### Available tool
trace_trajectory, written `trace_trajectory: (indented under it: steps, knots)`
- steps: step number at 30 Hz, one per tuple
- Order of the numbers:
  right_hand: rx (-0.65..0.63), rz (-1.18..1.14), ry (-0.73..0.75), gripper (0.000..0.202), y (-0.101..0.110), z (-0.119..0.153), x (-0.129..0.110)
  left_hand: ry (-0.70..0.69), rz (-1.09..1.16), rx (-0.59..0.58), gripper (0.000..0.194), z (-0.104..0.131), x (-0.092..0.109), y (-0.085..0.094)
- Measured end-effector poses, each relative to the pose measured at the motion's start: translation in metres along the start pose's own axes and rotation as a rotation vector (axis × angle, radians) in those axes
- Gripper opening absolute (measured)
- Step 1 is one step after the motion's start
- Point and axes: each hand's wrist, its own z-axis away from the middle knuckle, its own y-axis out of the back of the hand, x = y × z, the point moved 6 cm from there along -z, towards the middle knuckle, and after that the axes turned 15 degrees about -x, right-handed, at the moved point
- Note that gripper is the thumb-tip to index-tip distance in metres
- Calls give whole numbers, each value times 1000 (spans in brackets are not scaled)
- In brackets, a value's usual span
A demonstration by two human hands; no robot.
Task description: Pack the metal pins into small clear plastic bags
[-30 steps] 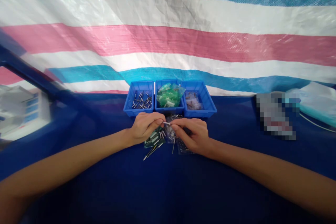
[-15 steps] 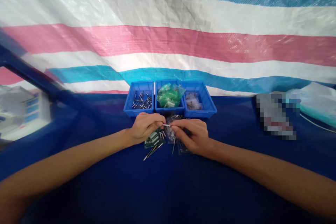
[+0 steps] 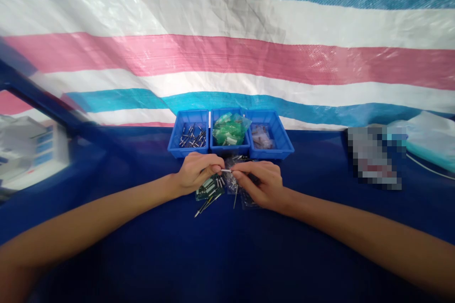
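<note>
A small white rod [image 3: 226, 170] spans the gap between my two hands, in front of the blue bins. The fingertips of my left hand [image 3: 199, 172] pinch its left end, and those of my right hand [image 3: 261, 181] pinch its right end. Below my left hand lies a clear bag with pale green pieces [image 3: 209, 187], and loose metal pins with dark shafts [image 3: 206, 206] stick out towards me. Another clear bag of small metal parts [image 3: 232, 184] lies between and under the hands, with a thin pin [image 3: 235, 197] beside it.
Three blue bins stand behind my hands: the left one [image 3: 188, 153] with metal pins, the middle [image 3: 227, 148] with a green bag, the right [image 3: 280, 144] with clear bags. A white box [image 3: 46, 156] stands far left; a plastic bag [image 3: 430, 139] lies far right.
</note>
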Motion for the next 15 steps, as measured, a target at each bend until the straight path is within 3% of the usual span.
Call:
trace_trajectory:
  steps: [15]
  knots:
    - [25,-27,-15,11,1,0,2,8,-73,1,29,1,2,-1]
